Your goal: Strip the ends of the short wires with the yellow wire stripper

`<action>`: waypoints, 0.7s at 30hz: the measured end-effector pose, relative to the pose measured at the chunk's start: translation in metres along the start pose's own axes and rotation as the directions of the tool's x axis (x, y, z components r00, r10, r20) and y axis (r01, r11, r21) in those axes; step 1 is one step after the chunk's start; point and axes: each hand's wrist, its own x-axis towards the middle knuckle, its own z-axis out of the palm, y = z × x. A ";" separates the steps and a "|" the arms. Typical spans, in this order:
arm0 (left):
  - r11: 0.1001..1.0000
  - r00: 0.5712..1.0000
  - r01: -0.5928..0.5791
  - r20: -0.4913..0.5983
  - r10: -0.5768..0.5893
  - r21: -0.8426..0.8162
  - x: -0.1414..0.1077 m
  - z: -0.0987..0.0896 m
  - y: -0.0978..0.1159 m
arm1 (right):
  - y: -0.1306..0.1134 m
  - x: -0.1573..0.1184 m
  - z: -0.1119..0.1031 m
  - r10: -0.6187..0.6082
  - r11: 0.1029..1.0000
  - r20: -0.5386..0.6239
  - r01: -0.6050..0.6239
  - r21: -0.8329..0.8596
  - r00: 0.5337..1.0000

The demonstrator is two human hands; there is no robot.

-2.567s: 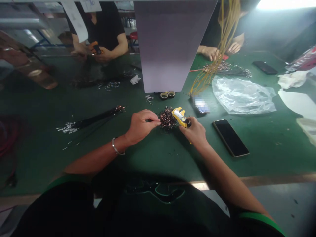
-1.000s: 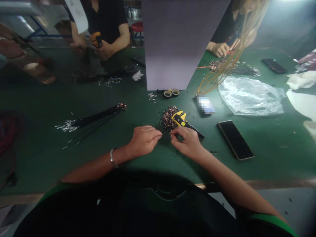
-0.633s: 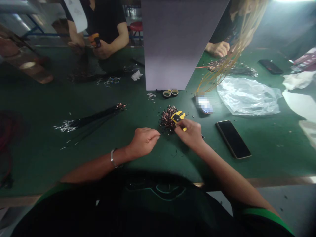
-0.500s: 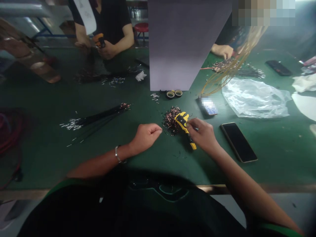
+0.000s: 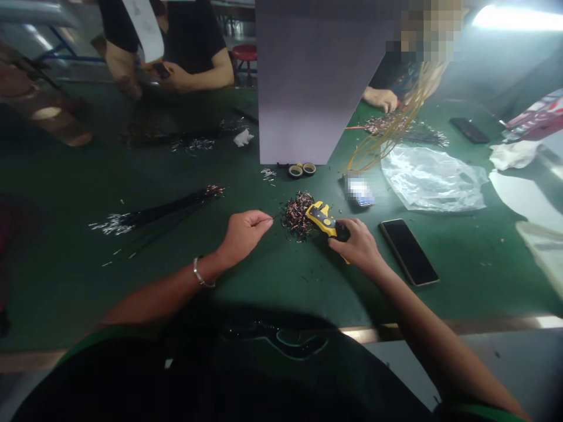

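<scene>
My right hand [image 5: 358, 246] is wrapped around the handles of a yellow and black wire stripper [image 5: 323, 219]. Its jaws point left, over the edge of a pile of short wire offcuts [image 5: 298, 214] with copper and black bits. Left of that pile, my left hand [image 5: 245, 234] is closed in a pinch. A thin dark wire [image 5: 276, 218] pokes out from its fingertips toward the pile; the rest of it is hidden. Further left lies a bundle of black wires [image 5: 167, 210], with silvery ends on one side and copper ends on the other.
A phone [image 5: 409, 252] lies right of my right hand. Behind are tape rolls [image 5: 296, 171], a lit device [image 5: 359, 190], a clear plastic bag [image 5: 433, 179] and a grey upright panel [image 5: 308, 88]. Across the green table [image 5: 176, 293], co-workers' hands [image 5: 382, 98] are busy.
My right hand has gone from fingertips at the stripper's side to a wrap around its handles, and the stripper has tilted flatter. A thin wire now shows at my left fingertips. The view has shifted.
</scene>
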 end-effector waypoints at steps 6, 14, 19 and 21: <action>0.999 1.000 0.022 -0.004 -0.022 -0.034 0.003 -0.001 -0.004 | -0.001 -0.029 -0.023 -0.042 0.983 0.024 0.037 0.181 0.999; 0.996 0.998 0.057 0.021 -0.056 -0.072 0.002 -0.001 0.000 | -0.013 -0.075 -0.025 -0.196 0.980 0.080 0.198 -0.011 0.977; 0.992 0.996 0.085 0.037 -0.081 -0.093 0.001 0.000 0.001 | -0.013 -0.077 -0.017 -0.220 0.953 0.123 0.240 -0.183 0.968; 0.991 0.996 0.090 0.037 -0.086 -0.100 0.002 0.001 0.000 | -0.017 -0.073 -0.015 -0.216 0.941 0.137 0.243 -0.234 0.967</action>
